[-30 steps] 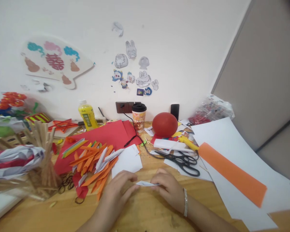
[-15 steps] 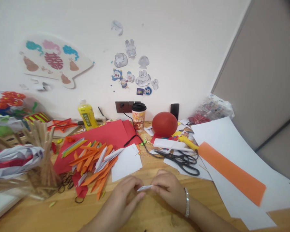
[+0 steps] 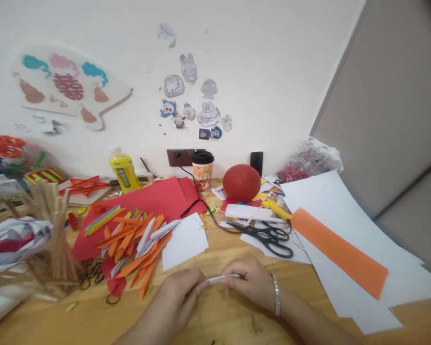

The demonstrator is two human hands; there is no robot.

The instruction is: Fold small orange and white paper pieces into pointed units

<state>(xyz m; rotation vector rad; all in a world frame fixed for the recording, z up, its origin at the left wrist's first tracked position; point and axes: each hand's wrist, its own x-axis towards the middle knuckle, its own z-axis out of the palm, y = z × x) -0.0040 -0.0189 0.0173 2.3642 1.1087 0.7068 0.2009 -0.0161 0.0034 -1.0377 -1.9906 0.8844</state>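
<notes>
A narrow folded strip of white paper (image 3: 221, 278) is stretched between my two hands, just above the wooden table. My left hand (image 3: 181, 293) pinches its left end between thumb and fingers. At the other end my right hand (image 3: 250, 281), with a silvery bracelet at the wrist, grips the strip. Left of my hands lies a heap of folded orange and white paper strips (image 3: 138, 244). White paper sheets (image 3: 187, 242) lie flat just beyond my left hand. Black-handled scissors (image 3: 266, 235) rest on papers past my right hand.
Red paper (image 3: 158, 196) lies behind the heap. A yellow bottle (image 3: 125, 172), a lidded paper cup (image 3: 202, 175) and a red balloon (image 3: 242, 183) stand near the wall. An orange strip (image 3: 339, 251) lies on large white sheets (image 3: 326, 196) at right. Wooden sticks (image 3: 59, 230) stand at left.
More of the white strip shows between my hands, as my left hand has shifted slightly left and down and my right hand's fingers have moved along it. The whole view has shifted slightly.
</notes>
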